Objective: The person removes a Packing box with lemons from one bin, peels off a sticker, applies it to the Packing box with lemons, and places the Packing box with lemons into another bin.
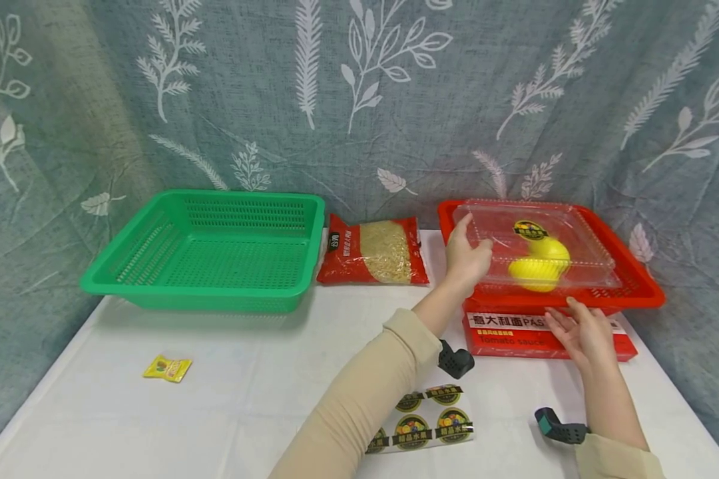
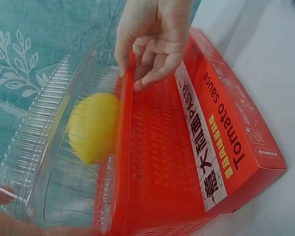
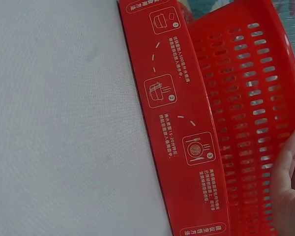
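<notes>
A clear plastic clamshell box (image 1: 497, 229) with a round fruit sticker on its lid lies tilted in the red basket (image 1: 641, 283). Yellow lemon-like fruits (image 1: 542, 266) show through its wall. My left hand (image 1: 469, 256) grips the box by its left end; in the left wrist view, its thumb and a finger lie around the corner. On the basket's front rim, my right hand (image 1: 587, 332) pinches the edge, its thumb on top and its other fingers below, as the left wrist view (image 2: 155, 39) shows. Just under the basket's front is a red pasta box (image 1: 515, 339) marked "Tomato sauce".
A green basket (image 1: 245, 263) stands at the left, with a red pasta bag (image 1: 374, 251) beside it. A small yellow packet (image 1: 167, 368) lies front left. A sticker sheet (image 1: 422, 426) is partly under my left sleeve. A grey-green patterned curtain (image 1: 359, 133) hangs behind.
</notes>
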Demonstrator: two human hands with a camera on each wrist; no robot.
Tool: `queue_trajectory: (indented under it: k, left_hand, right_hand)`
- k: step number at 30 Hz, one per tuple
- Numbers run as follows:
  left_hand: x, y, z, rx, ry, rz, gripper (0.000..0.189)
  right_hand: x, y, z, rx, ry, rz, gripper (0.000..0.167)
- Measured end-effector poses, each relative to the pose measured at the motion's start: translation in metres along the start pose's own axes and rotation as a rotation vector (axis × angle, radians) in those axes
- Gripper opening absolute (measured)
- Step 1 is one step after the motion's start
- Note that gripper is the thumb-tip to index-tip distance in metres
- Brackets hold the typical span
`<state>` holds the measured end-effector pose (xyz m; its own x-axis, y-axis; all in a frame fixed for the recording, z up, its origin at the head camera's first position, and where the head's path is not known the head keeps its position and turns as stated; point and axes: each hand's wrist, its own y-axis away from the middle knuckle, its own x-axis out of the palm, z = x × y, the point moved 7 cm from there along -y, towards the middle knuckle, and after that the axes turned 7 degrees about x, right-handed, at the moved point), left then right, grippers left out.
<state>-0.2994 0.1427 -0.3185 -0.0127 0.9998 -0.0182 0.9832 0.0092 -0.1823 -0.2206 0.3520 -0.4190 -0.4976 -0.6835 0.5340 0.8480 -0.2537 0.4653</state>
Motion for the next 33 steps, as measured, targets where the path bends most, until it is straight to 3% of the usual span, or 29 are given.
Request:
queue_trajectory:
  k: [5, 12, 21, 29, 33]
  left_hand:
    - [0.003, -0.001, 0.001, 0.001, 0.003, 0.01, 0.053]
    - [0.005, -0.002, 0.014, -0.077, 0.037, -0.018, 0.053]
    - [0.01, 0.0, 0.018, -0.047, 0.002, -0.007, 0.053]
    - [0.014, -0.002, 0.021, -0.038, -0.105, 0.027, 0.054]
    - [0.015, -0.003, 0.021, -0.043, -0.15, 0.046, 0.055]
  right_hand:
    - [0.0, 0.001, 0.002, -0.009, 0.009, 0.006, 0.065]
    - [-0.002, -0.004, 0.003, -0.011, 0.021, 0.005, 0.067]
    - [-0.003, -0.004, 0.005, -0.02, 0.035, -0.026, 0.058]
    - [-0.029, -0.04, 0.003, -0.043, 0.056, -0.037, 0.068]
    - [-0.038, -0.055, 0.003, -0.042, 0.021, 0.01, 0.071]
